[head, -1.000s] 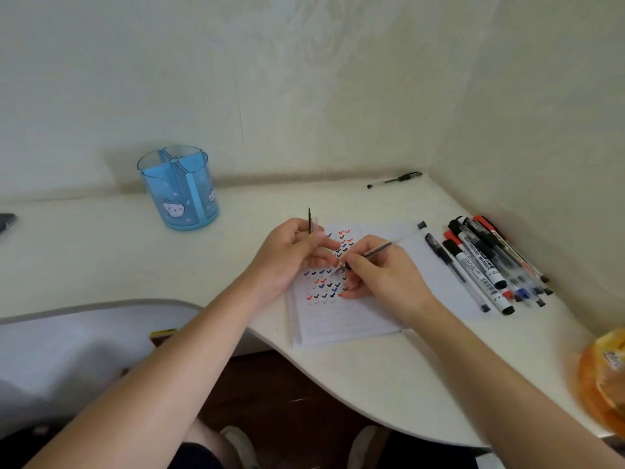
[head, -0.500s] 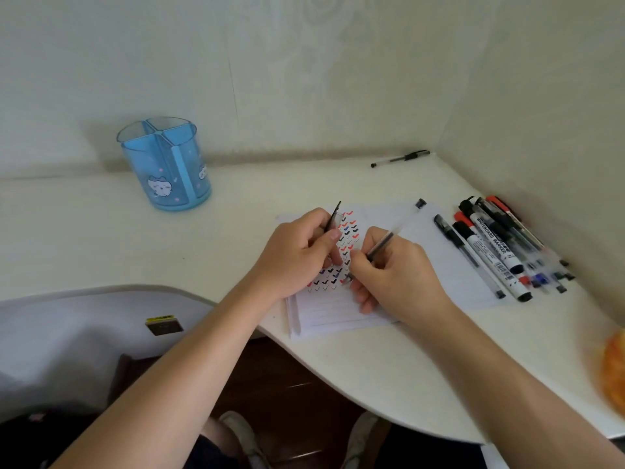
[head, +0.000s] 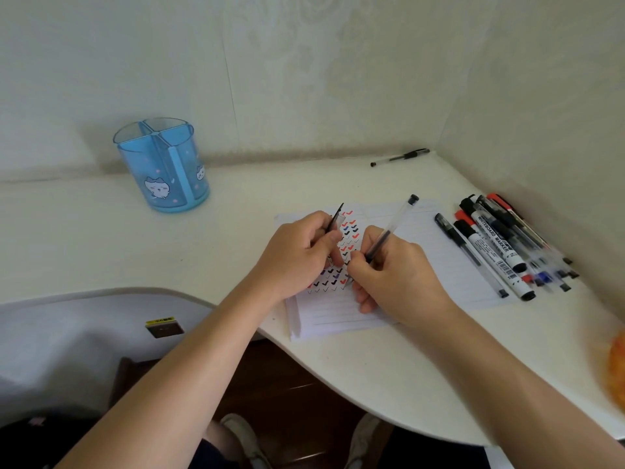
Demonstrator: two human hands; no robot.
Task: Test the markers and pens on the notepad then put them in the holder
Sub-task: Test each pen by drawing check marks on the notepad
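While both hands work over the notepad at the bench's near edge, the right hand grips a clear pen, tip on the checkmarked page; the left hand pinches its cap; markers lie right; the blue holder stands far left.

Cream patterned walls; white curved desk; perhaps dark floor.

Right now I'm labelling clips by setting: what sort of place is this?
Probably a home desk in a room corner: a white desk against papered walls, a blue pen holder, a lined notepad covered in tick marks, and a pile of markers and pens.
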